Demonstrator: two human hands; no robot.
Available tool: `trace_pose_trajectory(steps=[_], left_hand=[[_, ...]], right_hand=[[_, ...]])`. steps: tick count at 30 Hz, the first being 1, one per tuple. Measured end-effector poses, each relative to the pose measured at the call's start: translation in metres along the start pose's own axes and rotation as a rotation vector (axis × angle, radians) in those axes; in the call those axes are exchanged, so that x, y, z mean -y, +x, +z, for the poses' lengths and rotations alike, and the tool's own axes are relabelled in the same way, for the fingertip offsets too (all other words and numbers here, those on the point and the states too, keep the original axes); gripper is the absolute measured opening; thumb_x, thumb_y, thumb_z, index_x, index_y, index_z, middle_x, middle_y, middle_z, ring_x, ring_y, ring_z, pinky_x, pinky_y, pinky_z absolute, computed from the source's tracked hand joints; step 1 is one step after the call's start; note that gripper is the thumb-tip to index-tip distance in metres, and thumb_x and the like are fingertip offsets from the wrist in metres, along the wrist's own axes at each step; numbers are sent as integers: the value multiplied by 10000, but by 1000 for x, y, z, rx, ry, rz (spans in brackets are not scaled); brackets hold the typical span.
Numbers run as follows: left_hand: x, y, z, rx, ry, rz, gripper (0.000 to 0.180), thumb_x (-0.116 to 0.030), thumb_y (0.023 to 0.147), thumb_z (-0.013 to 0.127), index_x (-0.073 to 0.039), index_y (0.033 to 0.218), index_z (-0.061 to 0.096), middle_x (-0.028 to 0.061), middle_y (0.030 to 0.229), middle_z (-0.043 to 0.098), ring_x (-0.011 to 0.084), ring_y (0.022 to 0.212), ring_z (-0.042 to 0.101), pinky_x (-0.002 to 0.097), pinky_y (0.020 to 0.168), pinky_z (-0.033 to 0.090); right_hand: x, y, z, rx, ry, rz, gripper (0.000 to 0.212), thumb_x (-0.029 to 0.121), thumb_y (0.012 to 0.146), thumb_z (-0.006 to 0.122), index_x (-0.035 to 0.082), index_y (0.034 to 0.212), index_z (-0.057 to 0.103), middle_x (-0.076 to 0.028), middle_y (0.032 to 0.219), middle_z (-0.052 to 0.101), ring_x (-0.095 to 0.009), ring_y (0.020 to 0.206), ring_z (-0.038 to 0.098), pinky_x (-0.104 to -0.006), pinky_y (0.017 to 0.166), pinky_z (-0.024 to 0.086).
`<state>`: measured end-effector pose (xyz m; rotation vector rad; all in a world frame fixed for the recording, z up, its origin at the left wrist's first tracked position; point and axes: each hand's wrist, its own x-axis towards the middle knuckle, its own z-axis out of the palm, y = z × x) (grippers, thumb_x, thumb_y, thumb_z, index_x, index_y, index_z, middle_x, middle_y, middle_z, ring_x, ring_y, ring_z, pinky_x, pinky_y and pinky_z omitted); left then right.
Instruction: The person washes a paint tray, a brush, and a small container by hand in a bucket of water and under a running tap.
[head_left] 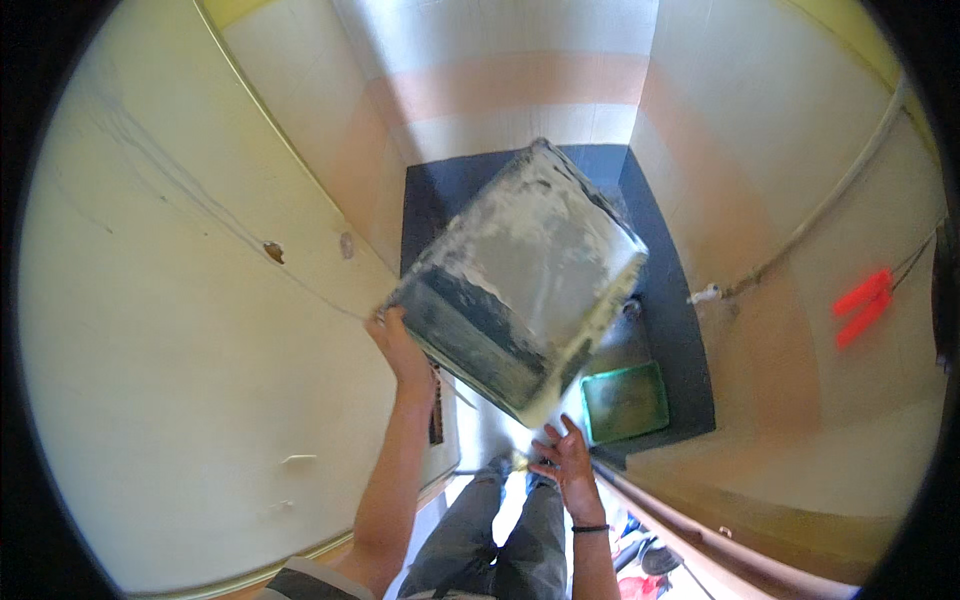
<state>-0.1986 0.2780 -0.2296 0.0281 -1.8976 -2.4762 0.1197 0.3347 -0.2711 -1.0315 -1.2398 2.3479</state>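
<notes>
A large dark rectangular tray [530, 260], caked with pale grey residue, is held up tilted in front of me. My left hand [398, 345] is closed on its left corner, with the thumb on the edge. Just below the tray's lower corner is my right hand [568, 465], its fingers spread and holding nothing. It looks slightly apart from the tray. Much of the floor behind the tray is hidden by it.
A green rectangular basin [625, 402] sits on the dark-edged floor at right. A yellowish door [200, 350] stands close on the left. On the right wall are a pipe [820, 225] and hanging red-handled pliers or a similar tool [864, 305]. Assorted items lie behind the sill at lower right.
</notes>
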Motion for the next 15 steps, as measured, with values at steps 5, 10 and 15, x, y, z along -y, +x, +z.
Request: trace_pose_trajectory(steps=[5,10,15], left_hand=[[6,-54,-41,60,-80,-509,423,-411,962,505,-93,1231,578,66,1142,624,214,998,593,382,890,489],[11,-67,-56,141,170,-733,419,-435,964,468,-105,1201,567,62,1136,628,198,931,627,326,679,505],[25,-59,-98,233,338,-810,460,-408,976,496,-56,1269,458,152,1252,577,311,1001,682,309,647,594]], right_hand=[[43,-25,64,-293,-203,-7,708,358,956,714,61,1462,318,-160,1376,538,-300,1188,614,-414,859,626],[12,2,94,-717,413,-20,842,251,890,800,70,1481,229,-170,1333,524,-282,1169,583,-450,885,570],[-61,61,100,-1162,455,128,1072,309,789,884,139,1519,118,-169,1361,493,-304,1166,566,-501,911,523]])
